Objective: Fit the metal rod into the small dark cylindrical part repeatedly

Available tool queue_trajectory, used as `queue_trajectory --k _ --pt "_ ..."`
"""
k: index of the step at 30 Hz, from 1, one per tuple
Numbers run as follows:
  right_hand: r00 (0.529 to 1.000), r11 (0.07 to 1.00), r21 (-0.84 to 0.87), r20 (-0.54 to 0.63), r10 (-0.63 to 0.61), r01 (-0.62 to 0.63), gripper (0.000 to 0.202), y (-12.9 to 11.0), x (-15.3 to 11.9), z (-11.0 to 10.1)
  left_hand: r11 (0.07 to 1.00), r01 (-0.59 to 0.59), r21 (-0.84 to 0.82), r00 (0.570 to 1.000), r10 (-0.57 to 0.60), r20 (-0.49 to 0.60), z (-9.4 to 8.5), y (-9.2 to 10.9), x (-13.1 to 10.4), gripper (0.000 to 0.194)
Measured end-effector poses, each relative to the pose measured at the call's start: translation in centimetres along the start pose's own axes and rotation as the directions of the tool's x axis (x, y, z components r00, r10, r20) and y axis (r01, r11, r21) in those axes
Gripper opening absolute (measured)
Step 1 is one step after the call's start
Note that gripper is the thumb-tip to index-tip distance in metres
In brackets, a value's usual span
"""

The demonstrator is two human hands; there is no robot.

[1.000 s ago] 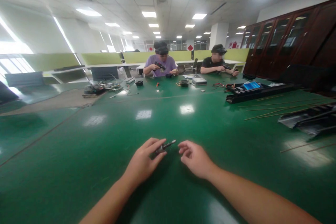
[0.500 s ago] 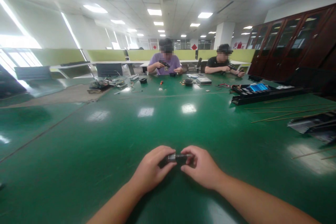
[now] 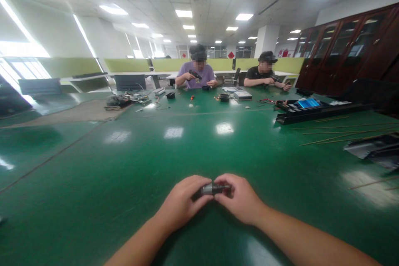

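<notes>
A small cylindrical part (image 3: 207, 189), dark with a silvery band and a thin shaft toward the right, is held level above the green table (image 3: 140, 158). My left hand (image 3: 182, 199) is closed around its thicker left end, thumb below and fingers above. At the narrower right end my right hand (image 3: 238, 199) pinches it between thumb and fingers. The two hands nearly meet at the middle of the part. My fingers cover both of its ends, so its exact kind cannot be made out.
A long black metal housing (image 3: 321, 113) with a blue item lies at the right, near thin brass-coloured rods (image 3: 339, 135). Electronic parts (image 3: 120, 102) are piled at the far left. Across the table sit a person in a purple shirt (image 3: 204, 75) and a person in black (image 3: 254, 77).
My left hand has shifted slightly right along with the part. My right fingertips have closed in on its middle, so the gap between my hands has narrowed.
</notes>
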State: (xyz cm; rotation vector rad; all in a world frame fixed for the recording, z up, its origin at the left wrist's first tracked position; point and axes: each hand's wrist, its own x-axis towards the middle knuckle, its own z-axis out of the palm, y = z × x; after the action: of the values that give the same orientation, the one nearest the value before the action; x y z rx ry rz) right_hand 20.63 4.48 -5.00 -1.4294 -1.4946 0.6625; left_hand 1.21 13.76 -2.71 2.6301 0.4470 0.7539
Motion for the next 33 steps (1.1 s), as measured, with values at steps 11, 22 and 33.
queue_trajectory --k 11,22,33 --pt "1.000 1.000 -0.005 -0.001 -0.007 0.007 0.008 -0.25 0.12 -0.42 1.000 -0.016 0.026 1.000 0.015 0.027 -0.19 0.50 0.34 0.023" --pt "1.000 1.000 0.003 0.002 0.020 -0.020 0.007 -0.35 0.20 -0.52 0.997 0.002 0.077 1.000 -0.004 0.020 -0.01 0.28 0.10 0.025" --pt "1.000 1.000 -0.009 0.000 0.013 -0.013 0.008 -0.08 0.20 -0.55 0.999 0.029 0.040 0.999 -0.030 0.022 -0.06 0.54 0.25 0.023"
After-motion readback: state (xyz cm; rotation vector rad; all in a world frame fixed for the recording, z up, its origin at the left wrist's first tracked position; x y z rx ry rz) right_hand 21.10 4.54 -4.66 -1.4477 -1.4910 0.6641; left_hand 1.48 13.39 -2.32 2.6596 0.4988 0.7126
